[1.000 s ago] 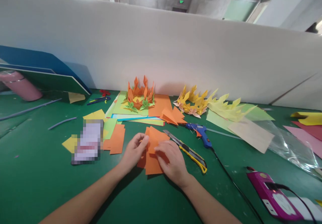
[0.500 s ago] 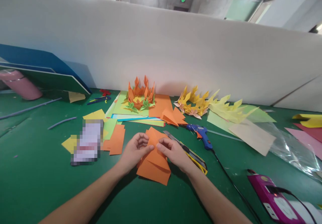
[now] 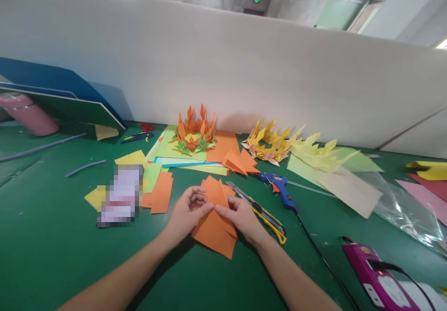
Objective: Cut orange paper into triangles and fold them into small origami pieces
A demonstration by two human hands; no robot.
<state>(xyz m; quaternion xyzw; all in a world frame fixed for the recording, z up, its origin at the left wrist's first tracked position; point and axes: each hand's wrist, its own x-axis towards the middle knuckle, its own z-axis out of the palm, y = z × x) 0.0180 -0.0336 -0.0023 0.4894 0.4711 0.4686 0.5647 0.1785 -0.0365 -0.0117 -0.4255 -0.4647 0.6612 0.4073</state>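
Note:
Between my hands is a partly folded sheet of orange paper (image 3: 212, 191), its top corner pointing away from me. My left hand (image 3: 188, 211) pinches its left side, thumb on top and fingers curled. On the right side my right hand (image 3: 242, 217) grips it, the thumb pressed near the middle and the fingers mostly hidden behind. Another orange piece (image 3: 218, 246) shows beneath, toward me. A utility knife (image 3: 260, 211) with yellow trim lies just right of my right hand, its blade out.
A blue glue gun (image 3: 279, 187) lies right, its cord running to a magenta power strip (image 3: 382, 273). Orange (image 3: 195, 131) and yellow (image 3: 267, 143) paper crowns stand at the back. A blurred phone-like object (image 3: 122, 194) and orange paper pieces (image 3: 162, 194) lie left.
The right part of the orange paper now stands up as a raised flap along a crease. My right thumb has shifted slightly left, and my left hand has barely moved.

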